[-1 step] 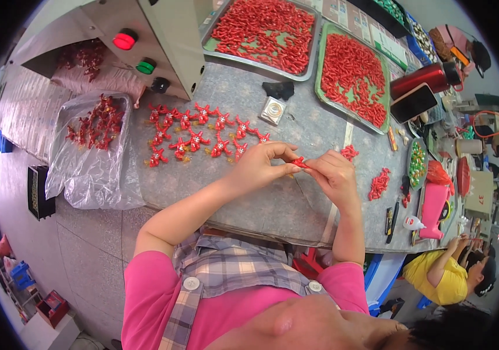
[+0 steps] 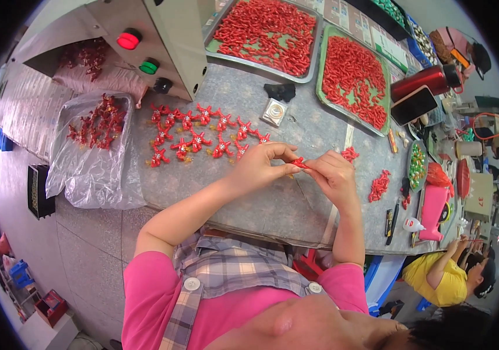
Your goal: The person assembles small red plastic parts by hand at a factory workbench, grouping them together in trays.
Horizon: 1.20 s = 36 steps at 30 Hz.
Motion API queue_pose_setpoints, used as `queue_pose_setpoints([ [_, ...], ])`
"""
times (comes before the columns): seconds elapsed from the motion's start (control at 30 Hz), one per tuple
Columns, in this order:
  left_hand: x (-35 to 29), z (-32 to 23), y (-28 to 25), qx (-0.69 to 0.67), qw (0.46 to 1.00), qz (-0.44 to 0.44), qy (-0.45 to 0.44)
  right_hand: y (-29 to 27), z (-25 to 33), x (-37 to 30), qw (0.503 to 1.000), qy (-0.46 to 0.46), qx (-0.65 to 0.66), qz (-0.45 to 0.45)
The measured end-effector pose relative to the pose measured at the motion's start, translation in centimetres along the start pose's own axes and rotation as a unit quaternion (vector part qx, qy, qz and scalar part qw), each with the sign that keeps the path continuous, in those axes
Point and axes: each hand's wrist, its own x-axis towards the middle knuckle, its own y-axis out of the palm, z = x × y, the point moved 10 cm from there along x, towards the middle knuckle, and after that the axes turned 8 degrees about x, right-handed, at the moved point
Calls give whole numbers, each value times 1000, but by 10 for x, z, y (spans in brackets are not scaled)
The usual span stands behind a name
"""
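My left hand and my right hand meet over the table, both closed in a pinch. Between their fingertips is a small red plastic figure, held by both at once; the fingers cover much of it. Left of my hands, finished-looking red figures with pale and yellowish details stand in rows. Close to my right hand lies a little heap of red pieces, with a larger heap of red parts farther right.
Metal tray and green-lined tray of red parts stand at the back. A machine with buttons and a plastic-lined tray are at left. A red bottle, phone and glue bottle sit right, near a person in yellow.
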Motion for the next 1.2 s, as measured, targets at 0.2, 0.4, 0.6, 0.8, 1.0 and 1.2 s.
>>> queue_pose_setpoints([
  [0.2, -7, 5, -28, 49, 998, -23, 17, 19, 7, 21, 999, -21, 26, 19],
  [0.4, -8, 19, -62, 25, 999, -28, 7, 42, 8, 44, 997, -34, 68, 4],
  [0.6, -12, 0, -80, 96, 992, -66, 53, 42, 17, 56, 997, -48, 65, -12],
  [0.8, -2, -5, -42, -47, 998, -1, -41, 7, 26, 41, 998, -62, -5, -22],
  [1.0, -4, 23, -1, -71, 993, 45, -84, 6, 15, 9, 999, -22, -25, 13],
  [1.2, -9, 30, 18, -94, 984, 78, -130, 11, 1, -13, 1000, 16, 23, 2],
])
